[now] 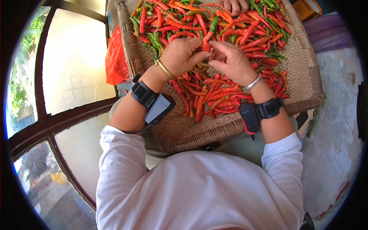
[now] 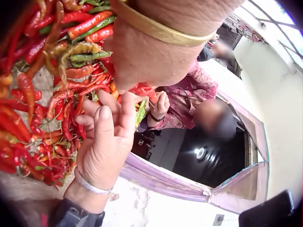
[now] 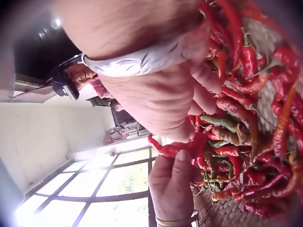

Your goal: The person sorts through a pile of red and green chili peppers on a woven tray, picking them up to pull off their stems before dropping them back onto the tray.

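Note:
Many chili peppers, mostly red with some green and orange, lie piled on a woven tray (image 1: 184,132). Above the pile in the head view, the left hand (image 1: 178,57) and right hand (image 1: 235,65) meet at a red pepper (image 1: 206,47). Seen from the right wrist, the left hand (image 3: 173,187) pinches the red pepper (image 3: 163,148) between thumb and finger, with the right hand (image 3: 151,99) at its other side. From the left wrist, the right hand (image 2: 106,149) has bent fingers beside the left hand (image 2: 154,59); its contact with the pepper is partly hidden.
Another person's hand (image 1: 234,5) rests over the tray's far side. A red plastic bag (image 1: 116,57) is beside the tray's left edge, near a framed window (image 1: 74,65). An open cardboard box (image 1: 305,9) stands beyond the far right corner, near purple cloth (image 1: 329,32).

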{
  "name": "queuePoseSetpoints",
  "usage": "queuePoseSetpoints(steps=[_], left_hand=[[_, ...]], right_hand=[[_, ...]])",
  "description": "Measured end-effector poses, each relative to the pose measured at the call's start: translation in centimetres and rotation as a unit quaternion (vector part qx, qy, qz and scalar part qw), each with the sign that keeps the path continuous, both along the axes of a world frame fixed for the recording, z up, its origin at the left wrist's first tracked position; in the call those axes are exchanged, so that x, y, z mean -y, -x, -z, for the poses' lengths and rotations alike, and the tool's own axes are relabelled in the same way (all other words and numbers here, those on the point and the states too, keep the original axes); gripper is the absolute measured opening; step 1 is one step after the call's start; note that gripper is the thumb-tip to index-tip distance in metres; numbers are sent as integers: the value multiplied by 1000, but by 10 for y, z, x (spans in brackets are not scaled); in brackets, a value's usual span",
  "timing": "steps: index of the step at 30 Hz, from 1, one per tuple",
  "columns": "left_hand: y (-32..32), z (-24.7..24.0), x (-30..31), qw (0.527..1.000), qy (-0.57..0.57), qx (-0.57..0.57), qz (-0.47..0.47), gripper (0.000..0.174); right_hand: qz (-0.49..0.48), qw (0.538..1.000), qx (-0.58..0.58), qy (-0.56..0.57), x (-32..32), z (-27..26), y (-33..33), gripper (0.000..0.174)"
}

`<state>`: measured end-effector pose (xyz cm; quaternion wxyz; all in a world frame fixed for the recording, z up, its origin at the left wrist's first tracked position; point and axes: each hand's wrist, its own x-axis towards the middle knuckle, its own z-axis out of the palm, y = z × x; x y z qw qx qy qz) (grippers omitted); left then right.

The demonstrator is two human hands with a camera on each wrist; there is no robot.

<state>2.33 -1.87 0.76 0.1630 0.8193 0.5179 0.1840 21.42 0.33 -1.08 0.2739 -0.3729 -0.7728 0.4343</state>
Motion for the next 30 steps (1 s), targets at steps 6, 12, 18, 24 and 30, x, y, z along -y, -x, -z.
queuePoseSetpoints(steps=[6,12,18,24,30], left_hand=[[-17,3,7,961,67,267,-9,28],[-11,12,4,995,73,55,45,26],[4,20,-2,979,-2,-203,-7,17],[15,41,-8,977,4,-214,8,21],[14,44,-12,976,23,-210,47,32]], right_hand=[[4,999,-33,35,0,5,-1,22],[22,882,-263,390,-7,-3,-9,27],[82,900,-99,416,-27,4,-25,22],[136,874,-353,304,-34,-9,-26,30],[159,898,-226,342,-29,6,-25,32]])
